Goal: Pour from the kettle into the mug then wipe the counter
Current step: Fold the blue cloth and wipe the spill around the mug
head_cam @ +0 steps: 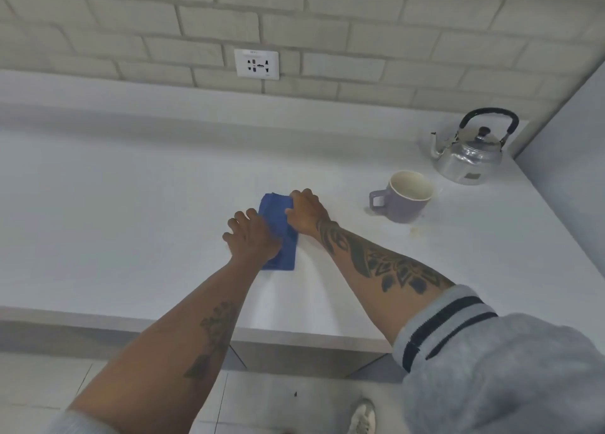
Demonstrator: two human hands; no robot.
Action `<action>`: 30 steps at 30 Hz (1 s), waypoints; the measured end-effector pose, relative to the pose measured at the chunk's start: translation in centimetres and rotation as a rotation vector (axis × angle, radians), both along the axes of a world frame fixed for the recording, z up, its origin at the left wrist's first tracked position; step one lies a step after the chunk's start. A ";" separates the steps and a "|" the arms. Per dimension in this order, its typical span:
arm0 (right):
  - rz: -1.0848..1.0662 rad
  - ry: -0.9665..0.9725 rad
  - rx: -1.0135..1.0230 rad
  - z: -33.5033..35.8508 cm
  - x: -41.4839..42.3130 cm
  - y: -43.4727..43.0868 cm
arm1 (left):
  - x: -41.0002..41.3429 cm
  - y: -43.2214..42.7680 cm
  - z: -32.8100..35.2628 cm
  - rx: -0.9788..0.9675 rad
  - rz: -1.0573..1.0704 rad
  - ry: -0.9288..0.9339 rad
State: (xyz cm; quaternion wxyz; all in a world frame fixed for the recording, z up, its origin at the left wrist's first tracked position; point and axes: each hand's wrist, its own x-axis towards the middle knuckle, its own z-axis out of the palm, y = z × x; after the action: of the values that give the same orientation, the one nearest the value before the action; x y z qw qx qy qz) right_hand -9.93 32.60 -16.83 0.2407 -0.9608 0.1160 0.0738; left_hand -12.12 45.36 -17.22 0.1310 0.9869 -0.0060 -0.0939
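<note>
A folded blue cloth [276, 217] lies on the white counter [131, 204] near its middle. My left hand [252, 237] presses flat on the cloth's left side, fingers spread. My right hand [306, 211] grips the cloth's upper right edge. To the right stands a lilac mug [404, 201], upright, handle pointing left, inside cream-coloured. Behind it, in the far right corner, sits a metal kettle [468, 158] with a black handle and its spout pointing left. Both are well apart from my hands.
A small brownish stain [414, 232] marks the counter in front of the mug. A wall socket [257, 64] sits in the brick wall behind. A grey side panel [573, 158] bounds the counter on the right. The counter's front edge [294, 332] runs below my forearms.
</note>
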 end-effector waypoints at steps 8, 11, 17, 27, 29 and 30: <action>-0.044 -0.008 -0.054 -1.1 2.5 0.6 | 1.1 -0.2 -0.5 -0.031 0.030 0.098; -0.088 -0.004 0.023 -1.1 2.9 0.5 | 1.5 -0.2 -0.6 -0.065 0.062 0.138; -0.059 -0.125 0.238 0.8 2.7 -0.2 | 1.7 -0.5 0.0 -0.039 0.035 0.089; -0.127 -0.362 0.350 6.7 -2.0 -6.0 | 0.0 -3.7 2.3 -0.579 0.028 0.265; -0.154 -0.406 0.348 8.2 -3.6 -7.7 | -0.9 -5.0 2.9 -0.706 -0.028 0.305; -0.164 -0.425 0.341 8.8 -4.5 -8.6 | -1.4 -5.7 3.1 -0.758 -0.063 0.329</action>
State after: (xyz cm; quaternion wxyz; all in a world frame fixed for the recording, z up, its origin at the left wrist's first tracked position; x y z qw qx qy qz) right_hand -14.42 24.02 -8.02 0.4228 -0.8879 0.1261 -0.1303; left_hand -13.56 39.61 -14.08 0.4814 0.8400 -0.0493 -0.2456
